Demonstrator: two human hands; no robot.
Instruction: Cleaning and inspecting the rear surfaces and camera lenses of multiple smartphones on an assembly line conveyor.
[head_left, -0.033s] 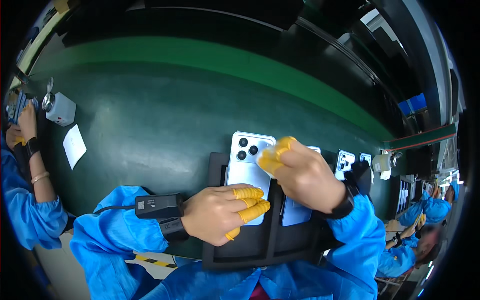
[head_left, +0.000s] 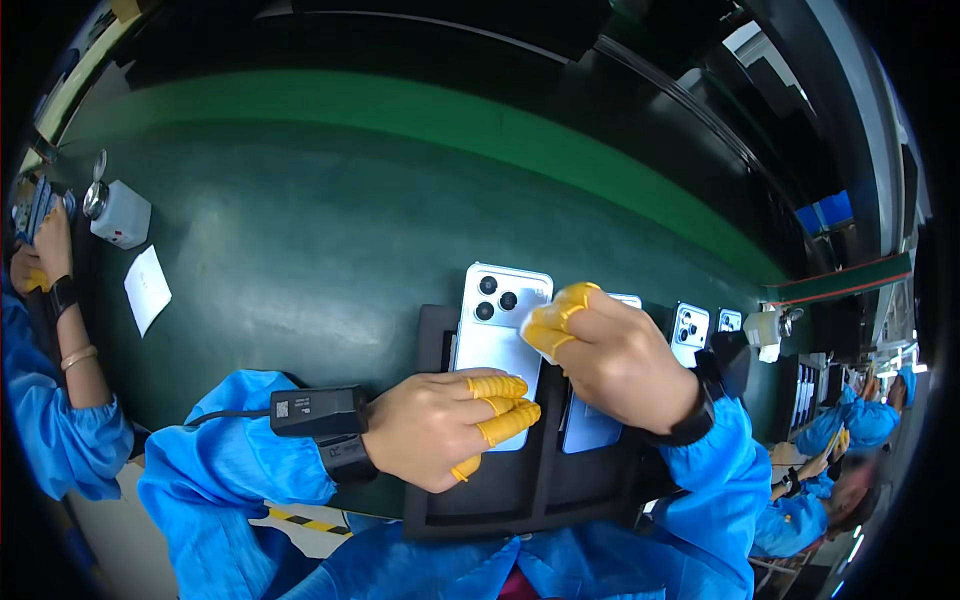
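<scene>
A light-blue smartphone lies back up, lens cluster at its far end, over the left compartment of a black tray. My left hand, with yellow finger covers, is laid over the phone's near half and holds it. Above the phone's right edge, near the lenses, my right hand is closed. Its covered fingers pinch a small white wipe-like piece, mostly hidden by them. In the right compartment lies a second light-blue phone, partly hidden under my right hand.
Two more phones, one nearer and one beyond, lie at right beside a white pump bottle. At left stand another white bottle and a white paper slip. Co-workers' arms show at both sides.
My right hand has shifted slightly right and nearer to me across the phone's back, and its fingers are less blurred. My left hand stays in place.
</scene>
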